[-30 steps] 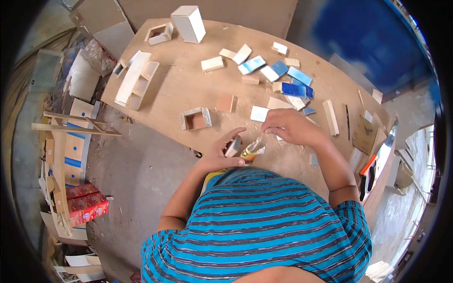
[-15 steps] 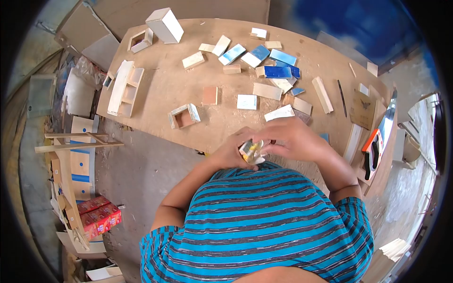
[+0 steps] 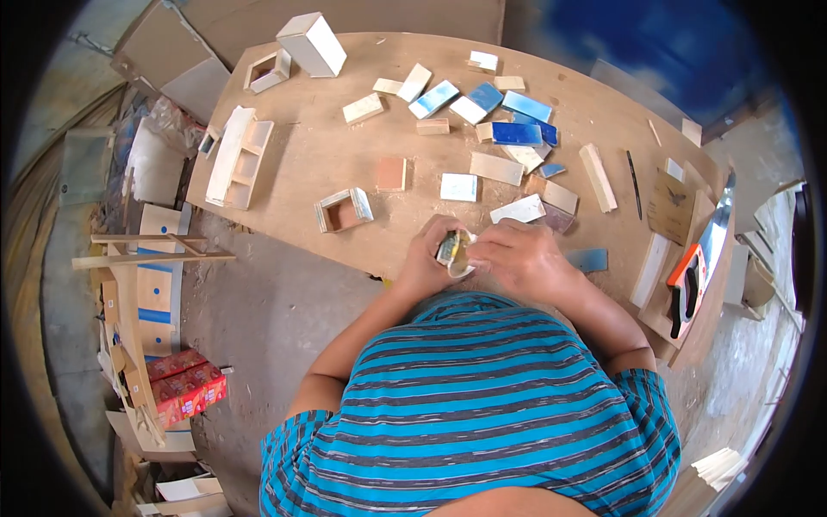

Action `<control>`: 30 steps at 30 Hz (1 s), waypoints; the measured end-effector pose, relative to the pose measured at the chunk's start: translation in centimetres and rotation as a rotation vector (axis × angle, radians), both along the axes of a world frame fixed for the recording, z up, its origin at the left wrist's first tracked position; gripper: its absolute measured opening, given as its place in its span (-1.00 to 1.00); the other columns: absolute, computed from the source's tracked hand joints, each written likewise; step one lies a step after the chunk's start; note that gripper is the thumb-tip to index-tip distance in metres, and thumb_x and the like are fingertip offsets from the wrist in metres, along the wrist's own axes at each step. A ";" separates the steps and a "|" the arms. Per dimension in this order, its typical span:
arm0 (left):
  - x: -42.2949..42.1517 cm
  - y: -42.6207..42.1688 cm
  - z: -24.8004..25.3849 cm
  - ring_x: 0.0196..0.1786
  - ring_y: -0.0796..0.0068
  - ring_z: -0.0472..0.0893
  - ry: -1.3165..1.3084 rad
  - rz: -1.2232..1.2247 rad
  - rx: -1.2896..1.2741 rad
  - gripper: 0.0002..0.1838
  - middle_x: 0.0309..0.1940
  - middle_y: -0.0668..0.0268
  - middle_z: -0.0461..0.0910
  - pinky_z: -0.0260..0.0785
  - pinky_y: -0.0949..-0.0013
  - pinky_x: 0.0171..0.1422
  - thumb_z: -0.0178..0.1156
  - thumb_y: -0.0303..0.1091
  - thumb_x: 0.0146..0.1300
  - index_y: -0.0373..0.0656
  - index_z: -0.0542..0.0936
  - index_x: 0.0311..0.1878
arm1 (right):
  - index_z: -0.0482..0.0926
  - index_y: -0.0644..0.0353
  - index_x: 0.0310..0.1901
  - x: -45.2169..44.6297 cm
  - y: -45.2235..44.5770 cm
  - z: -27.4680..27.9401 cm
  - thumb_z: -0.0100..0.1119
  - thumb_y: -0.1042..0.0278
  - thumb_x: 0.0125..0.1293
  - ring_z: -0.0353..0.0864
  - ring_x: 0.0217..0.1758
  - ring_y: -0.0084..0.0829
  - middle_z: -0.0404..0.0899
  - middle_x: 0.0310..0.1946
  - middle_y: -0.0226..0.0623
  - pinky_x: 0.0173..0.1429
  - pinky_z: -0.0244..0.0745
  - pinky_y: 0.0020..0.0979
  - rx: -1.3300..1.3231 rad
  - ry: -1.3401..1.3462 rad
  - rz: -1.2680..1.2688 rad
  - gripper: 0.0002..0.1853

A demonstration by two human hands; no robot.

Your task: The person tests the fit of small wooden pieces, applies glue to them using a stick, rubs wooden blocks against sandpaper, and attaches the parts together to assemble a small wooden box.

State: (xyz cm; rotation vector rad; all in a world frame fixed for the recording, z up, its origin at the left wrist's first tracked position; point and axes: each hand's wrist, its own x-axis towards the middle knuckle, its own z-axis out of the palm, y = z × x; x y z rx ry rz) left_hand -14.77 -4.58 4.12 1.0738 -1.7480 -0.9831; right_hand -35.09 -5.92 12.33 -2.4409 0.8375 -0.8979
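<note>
Head view: left hand (image 3: 424,260) was wrapped tight round a small yellow-marked packet (image 3: 463,256) by the worktable's (image 3: 303,168) near edge, pale rim facing up, presumably steadying it for the right hand (image 3: 524,258). Right fingertips sat at the rim; couldn't tell if pinched. Blocks (image 3: 517,133) lay farther out, likely leaving elbow room.

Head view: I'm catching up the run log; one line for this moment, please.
left hand: holds yellow-marked item | right hand: at its edge, contact unclear | table: wooden blocks, saw
</note>
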 end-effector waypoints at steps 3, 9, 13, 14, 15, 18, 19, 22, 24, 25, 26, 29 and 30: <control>-0.2 -0.1 -0.7 -0.09 0.12 0.61 -0.108 0.027 -0.065 -0.42 -0.13 0.14 0.55 0.49 0.23 -0.03 0.58 -0.29 -0.14 -0.18 0.52 -0.03 | 0.67 0.21 -0.31 0.1 -0.6 -1.1 0.38 0.50 0.09 0.64 -0.36 -0.17 0.63 -0.41 -0.23 -0.30 0.54 -0.26 0.156 -0.068 -0.020 -0.88; -0.6 -0.8 -2.8 -0.05 0.03 0.60 -0.198 0.100 -0.079 -0.43 -0.09 0.09 0.54 0.50 0.19 0.00 0.54 -0.30 -0.11 -0.20 0.51 -0.01 | 0.68 0.25 -0.29 0.3 -0.9 -2.9 0.33 0.47 0.20 0.65 -0.38 -0.20 0.64 -0.41 -0.16 -0.30 0.52 -0.34 0.234 -0.079 -0.175 -0.93; -1.0 -1.2 -4.0 -0.07 0.12 0.59 -0.194 0.106 -0.061 -0.32 -0.10 0.12 0.52 0.48 0.23 -0.01 0.62 -0.25 -0.17 -0.23 0.48 0.02 | 0.67 0.30 -0.22 -0.1 -1.6 -4.7 0.28 0.41 0.31 0.63 -0.36 -0.49 0.69 -0.39 -0.26 -0.27 0.49 -0.44 0.646 -0.281 -0.293 -0.87; -1.1 -1.4 -4.3 -0.09 0.17 0.59 -0.179 0.111 -0.071 -0.27 -0.11 0.14 0.52 0.47 0.25 -0.02 0.66 -0.23 -0.20 -0.23 0.46 0.03 | 0.67 0.31 -0.20 -0.6 -2.0 -6.1 0.26 0.40 0.34 0.62 -0.33 -0.57 0.69 -0.39 -0.28 -0.26 0.49 -0.47 0.657 -0.353 -0.311 -0.86; -1.2 -1.5 -4.2 -0.06 0.22 0.57 -0.155 0.108 -0.026 -0.19 -0.10 0.15 0.51 0.46 0.27 0.01 0.67 -0.22 -0.24 -0.23 0.44 0.09 | 0.67 0.31 -0.17 -0.9 -2.2 -6.4 0.24 0.38 0.37 0.61 -0.31 -0.65 0.69 -0.40 -0.30 -0.25 0.48 -0.49 0.668 -0.425 -0.328 -0.84; -0.8 -1.5 -4.1 0.02 0.29 0.54 -0.088 0.110 0.057 0.03 -0.04 0.18 0.49 0.43 0.28 0.12 0.72 -0.20 -0.35 -0.23 0.36 0.24 | 0.67 0.35 -0.18 -1.9 -2.1 -5.9 0.19 0.35 0.42 0.53 -0.32 -0.70 0.66 -0.40 -0.41 -0.23 0.44 -0.56 0.755 -0.514 -0.385 -0.80; -0.5 -1.4 -4.2 0.06 0.27 0.54 -0.069 0.114 0.048 0.08 -0.01 0.18 0.48 0.42 0.27 0.16 0.73 -0.20 -0.38 -0.23 0.34 0.29 | 0.67 0.34 -0.18 -2.0 -2.0 -5.6 0.18 0.35 0.44 0.51 -0.33 -0.70 0.65 -0.40 -0.42 -0.23 0.42 -0.56 0.766 -0.543 -0.398 -0.79; 0.3 -1.8 -5.6 0.12 0.30 0.51 0.025 0.087 0.020 0.21 0.06 0.22 0.46 0.40 0.29 0.21 0.75 -0.20 -0.44 -0.21 0.29 0.38 | 0.68 0.32 -0.17 -2.5 -2.0 -5.0 0.16 0.33 0.46 0.47 -0.36 -0.71 0.63 -0.39 -0.46 -0.27 0.38 -0.58 0.793 -0.613 -0.435 -0.78; 0.6 -1.9 -6.1 0.12 0.35 0.50 0.142 0.075 0.061 0.23 0.05 0.25 0.45 0.39 0.32 0.23 0.75 -0.17 -0.42 -0.19 0.27 0.41 | 0.68 0.30 -0.16 -2.7 -2.0 -4.9 0.16 0.32 0.47 0.42 -0.39 -0.75 0.62 -0.39 -0.48 -0.32 0.33 -0.60 0.802 -0.635 -0.461 -0.79; 0.7 -1.8 -5.9 0.11 0.37 0.50 0.222 0.078 0.112 0.21 0.04 0.27 0.45 0.38 0.33 0.23 0.74 -0.16 -0.39 -0.18 0.27 0.41 | 0.68 0.29 -0.15 -2.8 -2.1 -5.0 0.16 0.31 0.46 0.40 -0.41 -0.76 0.61 -0.40 -0.49 -0.33 0.31 -0.61 0.809 -0.657 -0.472 -0.79; 0.8 -1.7 -5.7 0.10 0.39 0.49 0.301 0.081 0.164 0.19 0.02 0.29 0.46 0.37 0.35 0.23 0.73 -0.14 -0.35 -0.17 0.27 0.42 | 0.68 0.28 -0.14 -3.0 -2.2 -5.3 0.17 0.31 0.46 0.38 -0.42 -0.77 0.61 -0.40 -0.50 -0.35 0.29 -0.62 0.816 -0.678 -0.483 -0.79; 1.6 -1.4 -4.2 0.12 0.38 0.51 0.465 0.123 0.452 0.02 -0.01 0.29 0.49 0.36 0.33 0.28 0.54 0.04 -0.01 -0.11 0.24 0.45 | 0.68 0.24 -0.15 -3.5 -2.8 -6.2 0.15 0.27 0.47 0.36 -0.47 -0.79 0.59 -0.42 -0.51 -0.41 0.27 -0.66 0.857 -0.709 -0.525 -0.78; 1.6 -1.5 -3.2 0.12 0.36 0.53 0.607 0.161 0.556 -0.07 -0.01 0.28 0.51 0.37 0.30 0.29 0.43 0.06 0.09 -0.11 0.24 0.45 | 0.67 0.23 -0.16 -3.6 -2.9 -6.5 0.14 0.26 0.48 0.36 -0.48 -0.79 0.59 -0.42 -0.51 -0.43 0.28 -0.67 0.875 -0.714 -0.540 -0.78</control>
